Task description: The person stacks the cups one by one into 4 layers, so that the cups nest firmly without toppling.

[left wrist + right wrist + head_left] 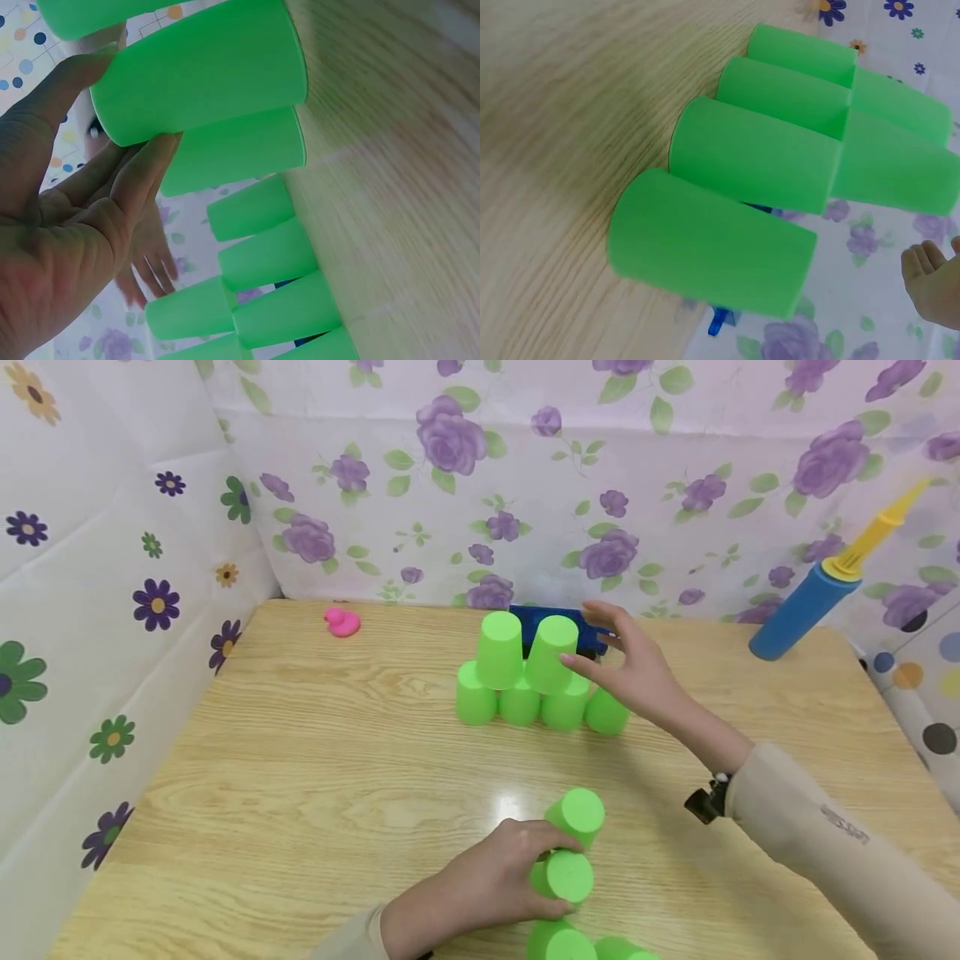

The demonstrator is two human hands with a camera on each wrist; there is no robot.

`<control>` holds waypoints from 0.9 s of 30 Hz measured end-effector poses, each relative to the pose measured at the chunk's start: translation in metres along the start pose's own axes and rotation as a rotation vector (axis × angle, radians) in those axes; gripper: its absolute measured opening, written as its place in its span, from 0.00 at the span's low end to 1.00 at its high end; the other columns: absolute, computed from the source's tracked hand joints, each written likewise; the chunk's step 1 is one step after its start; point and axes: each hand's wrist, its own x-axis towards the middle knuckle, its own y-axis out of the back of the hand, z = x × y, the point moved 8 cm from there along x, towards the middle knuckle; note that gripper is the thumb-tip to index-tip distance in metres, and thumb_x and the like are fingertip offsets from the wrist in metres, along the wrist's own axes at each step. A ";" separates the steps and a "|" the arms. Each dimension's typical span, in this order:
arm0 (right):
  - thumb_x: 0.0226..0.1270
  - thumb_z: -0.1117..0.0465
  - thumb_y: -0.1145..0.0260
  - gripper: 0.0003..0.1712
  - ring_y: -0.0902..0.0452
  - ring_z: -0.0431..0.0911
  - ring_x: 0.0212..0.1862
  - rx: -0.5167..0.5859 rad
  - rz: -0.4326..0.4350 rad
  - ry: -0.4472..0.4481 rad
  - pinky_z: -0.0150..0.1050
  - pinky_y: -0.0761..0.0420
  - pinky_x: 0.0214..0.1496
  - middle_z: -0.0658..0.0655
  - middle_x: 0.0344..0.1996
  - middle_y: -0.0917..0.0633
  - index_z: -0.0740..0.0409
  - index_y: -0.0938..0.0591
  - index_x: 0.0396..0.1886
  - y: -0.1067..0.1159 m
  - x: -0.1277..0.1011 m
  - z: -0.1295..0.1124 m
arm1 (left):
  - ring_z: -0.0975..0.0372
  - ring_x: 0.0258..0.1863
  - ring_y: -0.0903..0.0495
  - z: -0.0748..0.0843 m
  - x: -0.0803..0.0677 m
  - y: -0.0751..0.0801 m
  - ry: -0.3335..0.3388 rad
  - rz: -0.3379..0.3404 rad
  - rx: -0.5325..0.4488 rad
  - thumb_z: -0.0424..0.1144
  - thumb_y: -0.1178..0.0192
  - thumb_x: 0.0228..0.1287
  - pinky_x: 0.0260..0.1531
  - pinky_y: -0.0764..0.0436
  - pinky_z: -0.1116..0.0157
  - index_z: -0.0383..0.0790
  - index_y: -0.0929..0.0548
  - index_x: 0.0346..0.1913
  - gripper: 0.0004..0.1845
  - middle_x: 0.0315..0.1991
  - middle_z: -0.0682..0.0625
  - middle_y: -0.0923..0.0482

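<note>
My left hand (491,872) pinches an upright green cup (567,878) between thumb and fingers, near its top; in the left wrist view this cup (206,71) has its wide rim at the table. Another green cup (579,814) stands just beyond it, and two more (561,943) are nearer me, cut by the frame edge. Farther back, a row of several upside-down green cups (476,695) carries two cups (500,650) on top. My right hand (637,664) is beside the right upper cup (553,652), fingers spread and apart, holding nothing.
Behind the stacked cups lies a dark blue object (536,618), mostly hidden. A pink toy duck (342,622) sits at the back left of the wooden table (315,760). A blue and yellow hand pump (806,606) stands tilted at the back right, near the flowered cloth wall (375,443).
</note>
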 end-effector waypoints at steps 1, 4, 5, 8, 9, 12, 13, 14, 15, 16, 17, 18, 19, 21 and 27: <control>0.59 0.48 0.33 0.42 0.39 0.49 0.67 0.001 0.011 0.017 0.48 0.35 0.66 0.53 0.66 0.34 0.48 0.40 0.70 0.004 -0.005 -0.001 | 0.74 0.43 0.25 0.000 0.000 0.000 -0.004 -0.005 0.007 0.40 0.27 0.46 0.44 0.28 0.81 0.40 0.20 0.48 0.23 0.43 0.56 0.19; 0.60 0.53 0.32 0.39 0.39 0.47 0.67 -0.021 0.032 0.069 0.46 0.35 0.66 0.52 0.66 0.34 0.49 0.39 0.69 0.013 -0.023 -0.007 | 0.74 0.44 0.25 0.000 -0.001 0.004 -0.009 -0.007 0.029 0.40 0.28 0.47 0.45 0.29 0.81 0.41 0.20 0.48 0.23 0.44 0.57 0.19; 0.60 0.54 0.32 0.39 0.39 0.46 0.66 -0.031 0.034 0.079 0.45 0.35 0.65 0.51 0.65 0.33 0.49 0.38 0.69 0.015 -0.029 -0.009 | 0.73 0.44 0.25 0.000 -0.002 0.006 -0.009 -0.007 0.027 0.40 0.28 0.47 0.46 0.29 0.81 0.41 0.20 0.48 0.23 0.44 0.57 0.20; 0.58 0.59 0.31 0.37 0.36 0.45 0.64 -0.067 0.049 0.126 0.40 0.34 0.65 0.51 0.63 0.31 0.51 0.35 0.67 0.022 -0.048 -0.015 | 0.73 0.44 0.26 0.005 -0.006 0.017 -0.019 -0.001 -0.006 0.40 0.28 0.47 0.46 0.28 0.78 0.41 0.21 0.49 0.23 0.45 0.57 0.20; 0.58 0.61 0.30 0.36 0.36 0.45 0.64 -0.076 0.053 0.143 0.37 0.34 0.64 0.51 0.62 0.30 0.51 0.34 0.66 0.024 -0.055 -0.017 | 0.72 0.44 0.26 0.007 -0.007 0.022 -0.029 0.010 -0.019 0.40 0.28 0.47 0.46 0.27 0.78 0.41 0.21 0.49 0.23 0.44 0.57 0.21; 0.55 0.65 0.29 0.37 0.35 0.41 0.63 -0.105 0.070 0.189 0.28 0.34 0.62 0.53 0.61 0.28 0.53 0.32 0.65 0.028 -0.074 -0.023 | 0.73 0.43 0.26 0.016 -0.011 0.042 -0.069 0.054 -0.065 0.39 0.27 0.46 0.45 0.26 0.77 0.42 0.21 0.48 0.23 0.44 0.57 0.22; 0.54 0.66 0.29 0.38 0.35 0.39 0.62 -0.114 0.076 0.202 0.26 0.34 0.62 0.54 0.60 0.28 0.53 0.32 0.65 0.029 -0.080 -0.025 | 0.73 0.43 0.25 0.019 -0.013 0.049 -0.083 0.075 -0.079 0.38 0.27 0.46 0.45 0.25 0.76 0.42 0.21 0.48 0.23 0.44 0.57 0.22; 0.53 0.67 0.28 0.38 0.35 0.37 0.62 -0.121 0.082 0.212 0.24 0.35 0.61 0.54 0.60 0.27 0.54 0.32 0.64 0.029 -0.086 -0.026 | 0.72 0.43 0.25 0.022 -0.014 0.057 -0.106 0.100 -0.087 0.37 0.27 0.46 0.45 0.25 0.76 0.41 0.22 0.48 0.23 0.44 0.57 0.22; 0.51 0.68 0.28 0.39 0.35 0.36 0.62 -0.125 0.087 0.224 0.24 0.35 0.61 0.55 0.60 0.27 0.54 0.31 0.64 0.029 -0.091 -0.026 | 0.71 0.44 0.24 0.025 -0.015 0.064 -0.117 0.117 -0.102 0.36 0.28 0.46 0.46 0.24 0.75 0.41 0.22 0.48 0.23 0.44 0.56 0.22; 0.50 0.69 0.27 0.39 0.35 0.35 0.61 -0.126 0.092 0.231 0.24 0.34 0.60 0.55 0.60 0.27 0.55 0.31 0.64 0.027 -0.096 -0.026 | 0.71 0.45 0.24 0.027 -0.016 0.071 -0.130 0.132 -0.113 0.35 0.28 0.47 0.46 0.24 0.74 0.40 0.22 0.48 0.23 0.45 0.56 0.22; 0.49 0.69 0.27 0.40 0.35 0.34 0.61 -0.132 0.097 0.237 0.23 0.34 0.60 0.55 0.59 0.26 0.55 0.31 0.64 0.026 -0.101 -0.026 | 0.70 0.45 0.24 0.029 -0.017 0.077 -0.140 0.146 -0.123 0.34 0.28 0.47 0.46 0.24 0.74 0.40 0.22 0.49 0.23 0.45 0.56 0.22; 0.49 0.70 0.27 0.40 0.34 0.34 0.61 -0.131 0.098 0.242 0.24 0.33 0.60 0.56 0.59 0.26 0.56 0.31 0.63 0.024 -0.106 -0.025 | 0.70 0.45 0.24 0.031 -0.018 0.083 -0.156 0.157 -0.121 0.34 0.28 0.47 0.47 0.23 0.73 0.39 0.22 0.49 0.23 0.45 0.55 0.22; 0.48 0.70 0.26 0.40 0.34 0.34 0.60 -0.131 0.099 0.240 0.24 0.33 0.60 0.55 0.59 0.26 0.56 0.30 0.63 0.022 -0.110 -0.024 | 0.69 0.46 0.23 0.033 -0.018 0.088 -0.168 0.167 -0.120 0.33 0.28 0.47 0.47 0.23 0.72 0.39 0.22 0.49 0.23 0.45 0.55 0.22; 0.48 0.70 0.26 0.40 0.34 0.34 0.60 -0.126 0.096 0.230 0.24 0.33 0.59 0.55 0.58 0.26 0.56 0.30 0.63 0.017 -0.118 -0.023 | 0.68 0.46 0.23 0.036 -0.018 0.097 -0.193 0.177 -0.114 0.32 0.29 0.46 0.47 0.23 0.72 0.39 0.22 0.49 0.23 0.46 0.55 0.22; 0.46 0.69 0.25 0.42 0.33 0.35 0.60 -0.073 0.058 0.233 0.25 0.32 0.59 0.54 0.58 0.25 0.56 0.31 0.64 0.006 -0.137 -0.019 | 0.68 0.47 0.24 0.049 -0.011 0.119 -0.298 0.157 -0.096 0.34 0.29 0.47 0.49 0.23 0.70 0.40 0.22 0.50 0.24 0.46 0.55 0.21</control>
